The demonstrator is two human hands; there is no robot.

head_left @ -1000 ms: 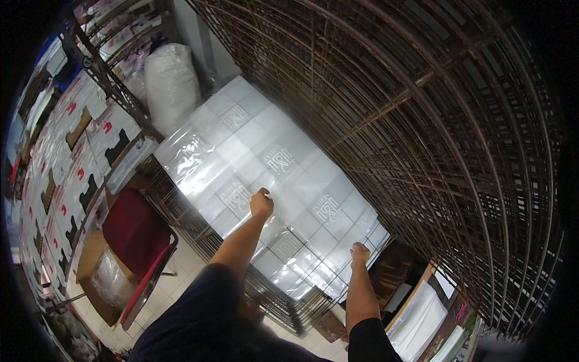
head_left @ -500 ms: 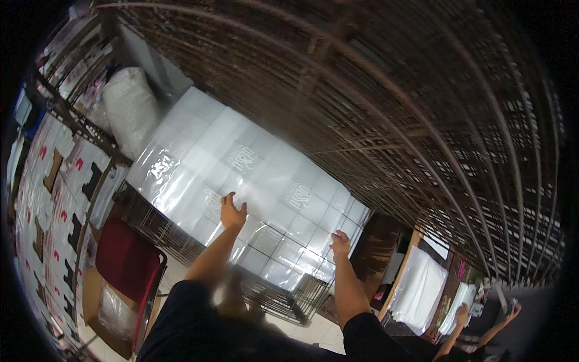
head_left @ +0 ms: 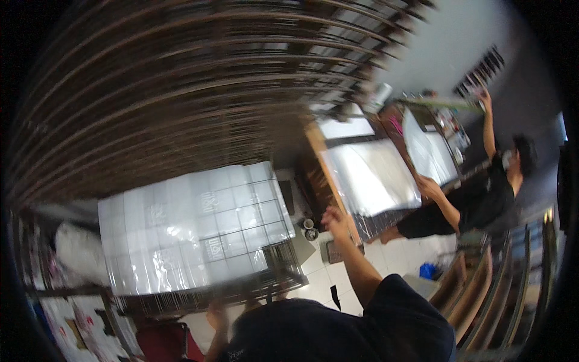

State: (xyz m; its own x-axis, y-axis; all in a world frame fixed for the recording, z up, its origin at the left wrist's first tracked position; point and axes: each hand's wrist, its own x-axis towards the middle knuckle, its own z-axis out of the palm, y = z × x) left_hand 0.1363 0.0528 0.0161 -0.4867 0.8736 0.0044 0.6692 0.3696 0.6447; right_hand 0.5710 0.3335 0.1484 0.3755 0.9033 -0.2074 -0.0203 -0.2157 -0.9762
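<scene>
Neither hand grips anything. Right hand [head_left: 335, 220] is raised in the air with fingers spread loose, empty, its forearm rising from the dark sleeve at the lower edge. It hangs over the tiled floor [head_left: 386, 256], to the right of the wire cart [head_left: 283, 265] and apart from it. Left hand [head_left: 217, 314] sits low at the picture's bottom, blurred, just under the cart's front rim; whether it touches the rim or closes on it cannot be told.

Plastic-wrapped stack [head_left: 193, 226] fills the cart top, white and glossy, seen through the cart's wire grid. It lies left of the right hand and above the left hand, with neither hand on it.

Half a second before, both hands pressed flat on the stack's near edge; now both are off it, the right swung out to the side, and the view has turned to the right. A second person [head_left: 482, 199] in black now shows at the far right, one arm up, the other reaching to a table with clear sheeting [head_left: 371, 175].
</scene>
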